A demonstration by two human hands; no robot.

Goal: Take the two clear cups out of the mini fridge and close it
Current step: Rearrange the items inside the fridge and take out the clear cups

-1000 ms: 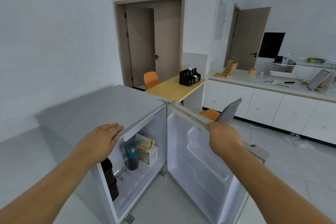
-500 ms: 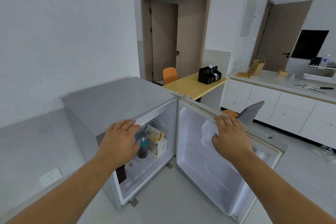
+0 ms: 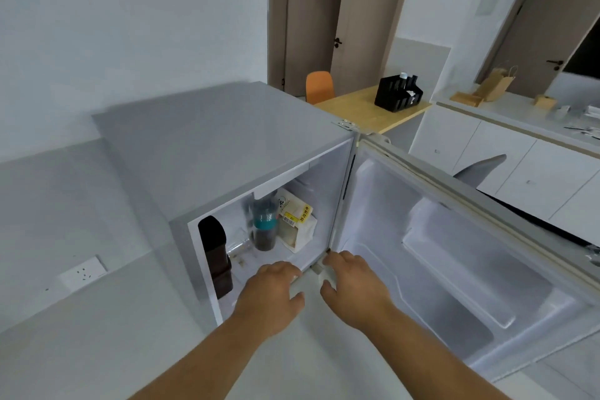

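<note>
The mini fridge is seen from above with its door swung wide open toward 3 o'clock. Both hands are held empty at the bottom front edge of the opening: the left hand at about 6 o'clock of the cavity, its fingers loosely together and bent downward, and the right hand just beside it near the lower hinge corner, its fingers slightly spread and curled. Inside, a clear cup is seen lying on its side on the floor of the compartment, between a dark bottle at 9 o'clock and an upright clear cup with a teal band. Behind that, at 1 o'clock, a white carton carries a yellow label with dark characters too blurred to be read.
</note>
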